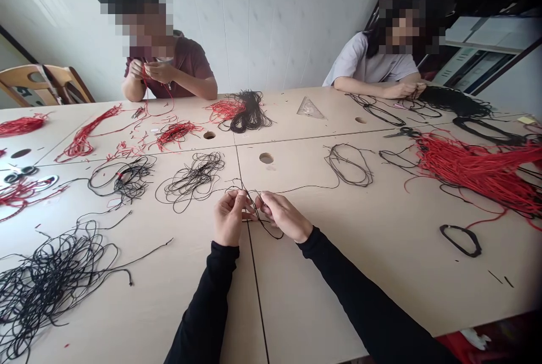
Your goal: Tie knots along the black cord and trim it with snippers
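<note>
Both of my hands are together above the seam in the middle of the table. My left hand point(230, 214) is closed, pinching a thin black cord point(277, 235) between thumb and fingers. Facing it, my right hand point(284, 214) grips the same cord with thumb and bent fingers. The cord loops down between and below the hands, and a thin strand runs off to the right toward a loose black coil point(350, 165). Just left of my left hand lies a tangle of thin black cord point(197, 178). The exact crossing at my fingertips is too small to make out.
A big heap of black cord point(51, 279) lies at the left, a red cord bundle point(478, 166) at the right. Scissors point(400, 132), a clear triangle ruler point(310, 108) and a round table hole point(266, 158) are farther off. Two people handle cords across the table point(339, 285).
</note>
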Tool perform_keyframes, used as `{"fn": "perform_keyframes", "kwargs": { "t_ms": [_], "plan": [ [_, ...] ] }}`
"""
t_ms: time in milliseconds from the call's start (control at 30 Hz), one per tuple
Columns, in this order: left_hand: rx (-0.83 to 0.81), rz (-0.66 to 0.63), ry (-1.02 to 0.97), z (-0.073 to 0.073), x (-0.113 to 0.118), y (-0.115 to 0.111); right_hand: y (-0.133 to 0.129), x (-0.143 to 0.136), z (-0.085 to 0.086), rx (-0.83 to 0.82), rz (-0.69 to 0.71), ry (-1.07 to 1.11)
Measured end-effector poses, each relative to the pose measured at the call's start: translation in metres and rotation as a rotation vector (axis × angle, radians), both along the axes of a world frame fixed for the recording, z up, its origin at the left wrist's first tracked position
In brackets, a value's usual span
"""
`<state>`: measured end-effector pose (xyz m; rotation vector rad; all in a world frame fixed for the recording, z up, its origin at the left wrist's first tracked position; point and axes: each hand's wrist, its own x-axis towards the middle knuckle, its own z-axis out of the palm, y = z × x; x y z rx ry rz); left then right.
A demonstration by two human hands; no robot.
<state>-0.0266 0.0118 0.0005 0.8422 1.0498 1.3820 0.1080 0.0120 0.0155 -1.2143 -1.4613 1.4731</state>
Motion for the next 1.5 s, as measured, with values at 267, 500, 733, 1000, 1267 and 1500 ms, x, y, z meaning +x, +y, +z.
{"fn": "perform_keyframes", "kwargs": {
  "t_ms": [267, 500, 733, 1000, 1267, 1500],
  "plan": [
    [0.011, 0.061, 0.022, -0.003, -0.001, 0.0, -0.002, 0.003, 0.004, -0.019, 0.059, 0.005],
    [0.053, 0.051, 0.081, -0.006, 0.002, 0.0, -0.003, -0.002, 0.004, -0.03, 0.051, -0.021],
    [0.093, 0.016, 0.195, -0.007, 0.004, -0.003, -0.002, -0.006, -0.004, -0.006, 0.009, 0.007],
    [0.112, -0.025, 0.193, -0.008, 0.005, -0.003, -0.003, -0.014, -0.001, -0.069, -0.04, 0.149],
    [0.114, -0.034, 0.165, -0.008, 0.005, -0.003, -0.004, -0.017, -0.005, -0.076, -0.093, 0.163],
    [0.127, -0.02, 0.185, -0.012, 0.004, -0.001, -0.005, -0.019, -0.003, -0.114, -0.115, 0.189]
  ]
}}
